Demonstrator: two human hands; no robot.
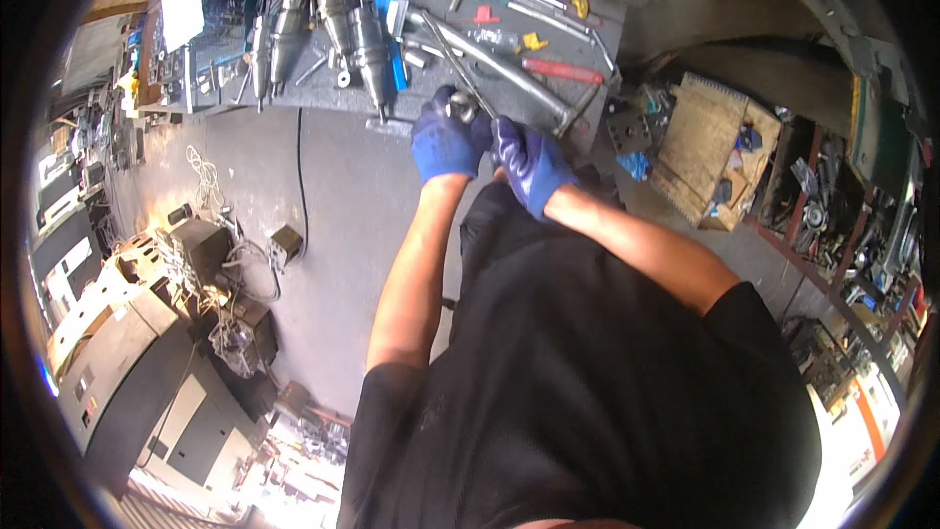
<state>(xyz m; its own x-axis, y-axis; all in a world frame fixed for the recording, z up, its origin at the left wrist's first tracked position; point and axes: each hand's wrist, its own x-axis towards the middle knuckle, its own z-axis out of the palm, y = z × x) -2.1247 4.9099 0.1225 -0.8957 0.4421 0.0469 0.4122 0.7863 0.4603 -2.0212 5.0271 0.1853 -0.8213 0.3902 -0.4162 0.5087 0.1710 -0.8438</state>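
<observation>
Both of my hands wear blue gloves with darker purple palms and are close together at the bench's front edge. My left hand [446,142] is closed around a shiny round metal part [459,109], mostly covered by the fingers. Just to its right, my right hand [529,165] is closed on the near end of a long thin metal bar [454,60], which slants away to the far left over the bench. Whether the bar touches the round part I cannot tell. Beyond the hands lies a thick metal pipe [504,72]. Tapered metal tool holders [370,54] stand at the left.
The grey workbench [607,24] carries a red-handled tool [563,71], a yellow piece [535,41] and several metal rods. A wooden board [700,142] is at the right. Cables and boxes [201,250] lie on the floor at left, by a machine cabinet [196,431].
</observation>
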